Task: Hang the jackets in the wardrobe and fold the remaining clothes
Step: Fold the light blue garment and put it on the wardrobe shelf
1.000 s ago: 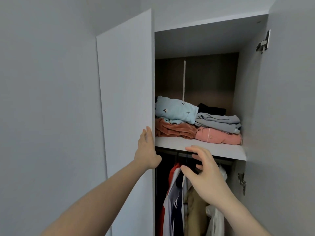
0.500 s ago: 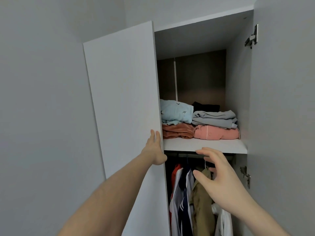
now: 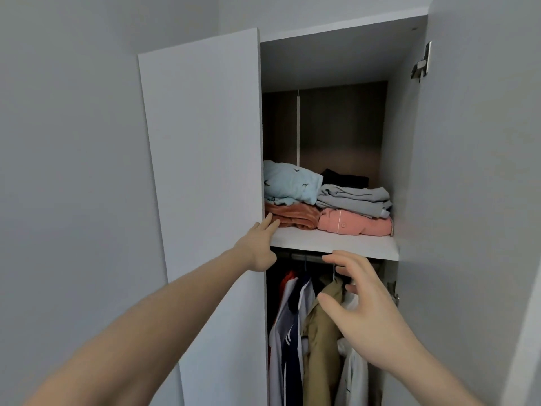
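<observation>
A: Where are the hands?
B: The left hand (image 3: 257, 247) lies with straight fingers against the free edge of the left wardrobe door (image 3: 205, 171), at the level of the shelf (image 3: 336, 244). The right hand (image 3: 363, 306) hovers in front of the hanging space, fingers spread and loosely bent, holding nothing.
A: And the clothes?
B: On the shelf lie folded stacks: a light blue patterned garment (image 3: 289, 183) on a rust-coloured one (image 3: 295, 216), and a grey garment (image 3: 354, 200) on a pink one (image 3: 354, 225), with something black (image 3: 345, 180) behind. Below, on the rail (image 3: 307, 256), hang a khaki jacket (image 3: 322, 332), a white and navy jacket (image 3: 289, 332) and a white garment (image 3: 351, 373).
A: The right door?
B: The right wardrobe door (image 3: 468, 200) stands open, its hinge (image 3: 421, 64) showing.
</observation>
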Demonstrator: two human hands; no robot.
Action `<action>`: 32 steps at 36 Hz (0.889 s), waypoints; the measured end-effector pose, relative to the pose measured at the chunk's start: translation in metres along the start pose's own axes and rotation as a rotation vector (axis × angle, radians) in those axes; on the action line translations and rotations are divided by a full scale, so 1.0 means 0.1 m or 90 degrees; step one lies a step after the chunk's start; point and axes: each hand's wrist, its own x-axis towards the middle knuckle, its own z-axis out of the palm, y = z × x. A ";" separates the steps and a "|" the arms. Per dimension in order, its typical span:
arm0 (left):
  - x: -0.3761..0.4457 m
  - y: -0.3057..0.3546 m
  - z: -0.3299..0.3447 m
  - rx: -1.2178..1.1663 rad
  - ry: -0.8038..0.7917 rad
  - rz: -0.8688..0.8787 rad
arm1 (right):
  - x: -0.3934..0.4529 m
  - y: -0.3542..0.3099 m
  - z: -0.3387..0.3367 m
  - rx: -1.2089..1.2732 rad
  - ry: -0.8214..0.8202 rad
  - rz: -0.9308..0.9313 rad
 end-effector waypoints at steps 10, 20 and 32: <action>-0.96 0.67 0.09 -0.040 0.205 0.135 | -0.35 -0.27 -0.61 0.016 0.055 -0.176; -1.82 1.12 0.03 -0.035 0.298 0.103 | -0.67 -0.33 -1.39 0.040 0.337 -0.481; -2.34 1.19 -0.16 0.025 0.330 0.055 | -0.46 -0.07 -1.01 0.181 0.258 -0.296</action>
